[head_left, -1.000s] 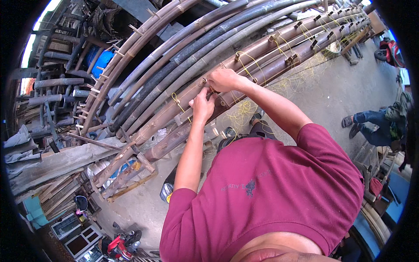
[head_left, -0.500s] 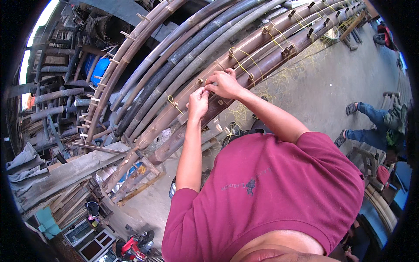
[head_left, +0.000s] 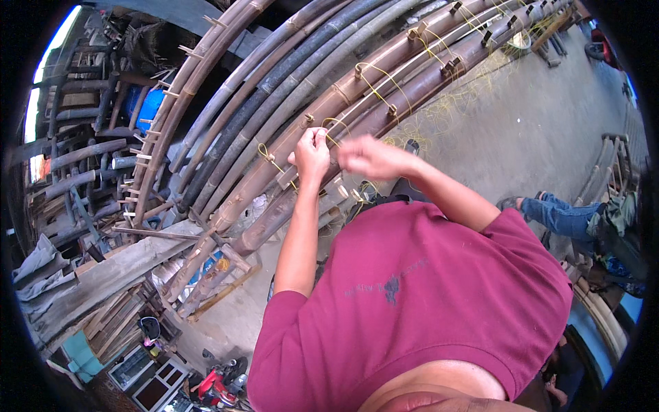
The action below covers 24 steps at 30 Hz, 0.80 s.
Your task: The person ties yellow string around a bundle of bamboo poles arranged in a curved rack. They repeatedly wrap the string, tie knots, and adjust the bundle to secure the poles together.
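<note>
My left hand is closed in a pinch over a long brown bamboo pole, with a thin yellow cord coming from its fingertips. Just above those fingertips, a short wooden peg sticks out of the pole. To the right, my right hand is smeared by motion, so its fingers cannot be made out. Behind it runs a second, darker bamboo pole with another peg. Yellow cord is looped around several pegs farther along, and a tied knot sits left of my left hand.
Dark curved bamboo poles lie beyond, beside a pegged bamboo frame. Loose yellow cord tangles over the concrete floor. Another person in jeans is at the right. A red motorbike stands lower left.
My right hand has pulled away from my left, toward the lower right. My left hand has stayed near the peg, moving slightly left. The other person's legs have shifted.
</note>
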{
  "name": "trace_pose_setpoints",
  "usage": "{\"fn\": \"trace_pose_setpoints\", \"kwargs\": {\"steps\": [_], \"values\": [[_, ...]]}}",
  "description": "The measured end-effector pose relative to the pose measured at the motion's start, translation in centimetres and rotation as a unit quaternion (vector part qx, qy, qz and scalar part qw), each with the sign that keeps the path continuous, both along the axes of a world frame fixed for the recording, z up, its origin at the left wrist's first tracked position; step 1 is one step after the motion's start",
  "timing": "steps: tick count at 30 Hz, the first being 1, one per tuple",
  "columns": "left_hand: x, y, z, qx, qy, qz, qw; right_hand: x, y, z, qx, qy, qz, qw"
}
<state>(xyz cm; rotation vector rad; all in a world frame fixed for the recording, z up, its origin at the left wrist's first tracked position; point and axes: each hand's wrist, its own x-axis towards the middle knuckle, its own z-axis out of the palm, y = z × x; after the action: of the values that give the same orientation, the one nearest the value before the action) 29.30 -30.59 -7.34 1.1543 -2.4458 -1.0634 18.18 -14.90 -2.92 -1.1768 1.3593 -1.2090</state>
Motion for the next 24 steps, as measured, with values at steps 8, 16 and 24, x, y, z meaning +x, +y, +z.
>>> {"fn": "trace_pose_setpoints", "kwargs": {"steps": [8,16,24], "values": [[-5.3,-5.0,4.1,0.269,0.265,0.025,0.925,3.6,1.7,-6.1,-0.083,0.163,-0.077,0.98],[-8.0,-14.2,-3.2,-0.072,-0.062,-0.102,0.99,3.5,2.5,-5.0,-0.047,0.008,-0.17,0.984],[4.8,-17.7,4.9,-0.034,-0.271,-0.159,0.949,5.3,1.4,0.7,-0.03,0.431,-0.322,0.843]]}}
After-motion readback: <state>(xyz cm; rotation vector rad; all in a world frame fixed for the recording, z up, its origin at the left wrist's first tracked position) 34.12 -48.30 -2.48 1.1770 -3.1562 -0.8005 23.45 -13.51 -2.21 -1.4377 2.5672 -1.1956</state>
